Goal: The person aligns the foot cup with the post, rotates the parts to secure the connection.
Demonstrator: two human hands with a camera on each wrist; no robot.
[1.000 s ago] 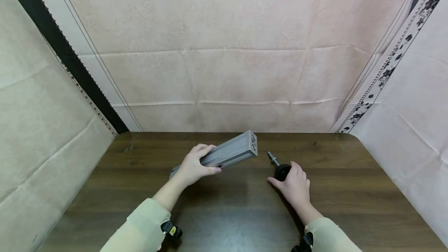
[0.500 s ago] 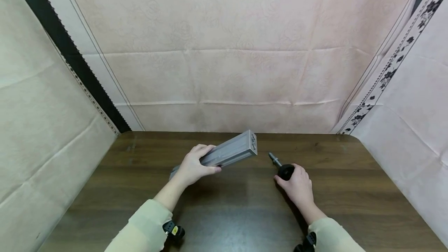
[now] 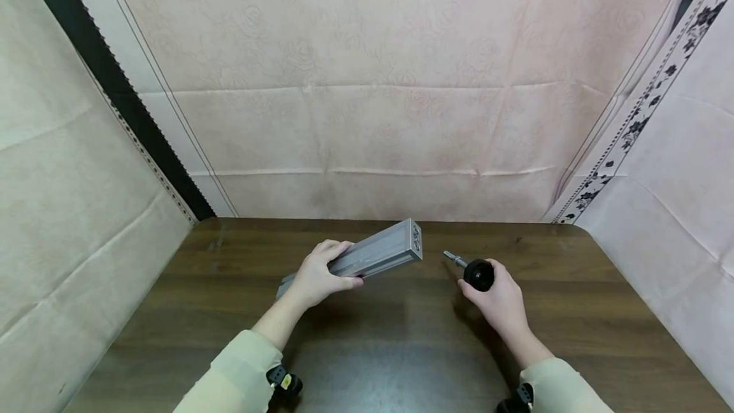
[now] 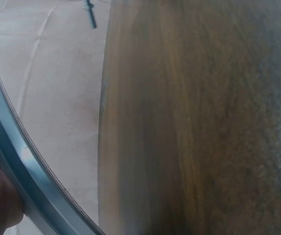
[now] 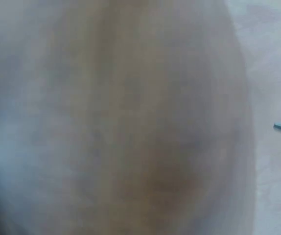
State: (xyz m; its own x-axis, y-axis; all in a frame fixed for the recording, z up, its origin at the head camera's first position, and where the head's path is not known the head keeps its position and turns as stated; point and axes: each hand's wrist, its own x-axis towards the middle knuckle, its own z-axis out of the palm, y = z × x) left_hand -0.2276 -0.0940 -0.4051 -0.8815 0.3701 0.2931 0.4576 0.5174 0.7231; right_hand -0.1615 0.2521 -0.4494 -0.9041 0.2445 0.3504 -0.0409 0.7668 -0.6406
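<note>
Between right fingers [image 3: 501,267], black-footed bolt [image 3: 474,273]

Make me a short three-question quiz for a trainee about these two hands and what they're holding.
1. True or false: the left hand grips the grey bar.
2. Which thing does the right hand hold? A) a cloth; B) a black round piece with a metal stem; C) a cup.
3. Fill in with "touching" or "apart": in the head view, the bar and the stem are ____.

Key: 1 true; 2 B; 3 apart.
</note>
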